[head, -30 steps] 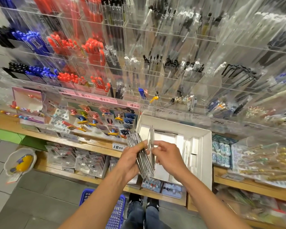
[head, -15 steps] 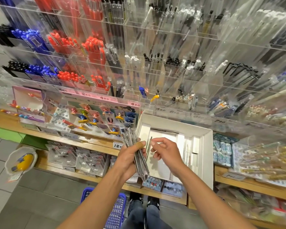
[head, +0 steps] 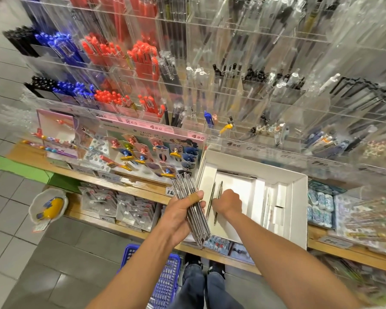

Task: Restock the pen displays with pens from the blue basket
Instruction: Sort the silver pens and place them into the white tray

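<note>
Gripping a thick bundle of clear pens (head: 193,210), the left hand (head: 178,216) has its fingers curled round the middle of the stack and its thumb, which wears a plaster, pressed across the top. The bundle stands tilted, tips down toward the person and caps up and away, probably so that single pens can be drawn off it easily.

Just to the right of it, the right hand (head: 228,202) reaches down into a white box (head: 299,197). Its fingers are curled under, knuckles up; two slim pens (head: 216,202) lie side by side at its fingertips, and it seems to be laying them down or lining them up, though whether it has hold of either cannot be told from this angle. Set parallel along the near-left edge of the box floor, they look arranged to start a neat row.

Beyond both hands the box sits on a wooden shelf (head: 125,181) in front of a wall of clear acrylic pen racks (head: 232,90). Up and to the left of the hands the racks hold red, blue and black pens; straight ahead and to the right many slots look thinly filled, so plenty of restocking appears to be left.

Below the left forearm, down on the tiled floor, stands the blue basket (head: 165,279), beside the person's feet and within easy reach. Only part of its latticed wall shows, and its contents are hidden.
</note>
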Motion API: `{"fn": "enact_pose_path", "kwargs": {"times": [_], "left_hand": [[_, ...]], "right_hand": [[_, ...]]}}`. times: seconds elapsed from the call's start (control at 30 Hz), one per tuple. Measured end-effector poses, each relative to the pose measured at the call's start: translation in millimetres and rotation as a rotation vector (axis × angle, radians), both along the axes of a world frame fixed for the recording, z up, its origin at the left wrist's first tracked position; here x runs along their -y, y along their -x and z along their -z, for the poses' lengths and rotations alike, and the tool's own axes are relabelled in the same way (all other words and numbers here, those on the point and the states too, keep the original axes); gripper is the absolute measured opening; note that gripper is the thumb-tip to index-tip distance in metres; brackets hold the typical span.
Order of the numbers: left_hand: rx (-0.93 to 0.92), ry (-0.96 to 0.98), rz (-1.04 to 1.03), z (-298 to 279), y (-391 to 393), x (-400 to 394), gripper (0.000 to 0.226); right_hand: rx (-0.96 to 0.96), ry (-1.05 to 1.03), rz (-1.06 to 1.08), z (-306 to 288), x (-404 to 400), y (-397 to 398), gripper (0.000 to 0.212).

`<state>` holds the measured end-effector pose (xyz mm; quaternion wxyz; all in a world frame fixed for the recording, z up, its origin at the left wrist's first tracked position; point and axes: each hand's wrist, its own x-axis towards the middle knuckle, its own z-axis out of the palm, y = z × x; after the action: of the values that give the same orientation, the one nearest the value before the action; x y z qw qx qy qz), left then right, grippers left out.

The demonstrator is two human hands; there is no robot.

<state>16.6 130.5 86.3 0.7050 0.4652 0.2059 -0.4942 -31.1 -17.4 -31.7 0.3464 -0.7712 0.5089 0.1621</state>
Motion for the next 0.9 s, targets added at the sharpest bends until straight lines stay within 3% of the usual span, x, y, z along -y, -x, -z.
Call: {"fn": "enact_pose_path", "kwargs": {"times": [0.13,0.3,0.4,0.53,0.6,0.8,0.9], "left_hand": [[-0.014,0.021,0.011,0,-1,4,0.037],[-0.040,0.088,0.027,2,-1,13,0.019],[-0.099,0.143,0.036,-1,2,19,0.027],[-0.091,0.070,0.018,-2,4,22,0.023],[-0.096,0.068,0.021,0,5,20,0.017],[-0.177,0.164,-0.084,0,-2,13,0.015],[-0.169,0.166,-0.113,3,-4,7,0.014]], "right_hand": [[0.232,-0.080,0.022,-43,9,12,0.005],[0.567,-0.273,0.043,-115,-3,36,0.019],[0.585,-0.260,-0.077,-137,-21,40,0.018],[0.548,-0.079,-0.227,-141,-39,38,0.016],[0.570,-0.087,-0.233,-140,-41,38,0.014],[0.762,-0.468,0.117,-126,-23,34,0.025],[0.568,-0.352,0.294,-86,-4,18,0.006]]}}
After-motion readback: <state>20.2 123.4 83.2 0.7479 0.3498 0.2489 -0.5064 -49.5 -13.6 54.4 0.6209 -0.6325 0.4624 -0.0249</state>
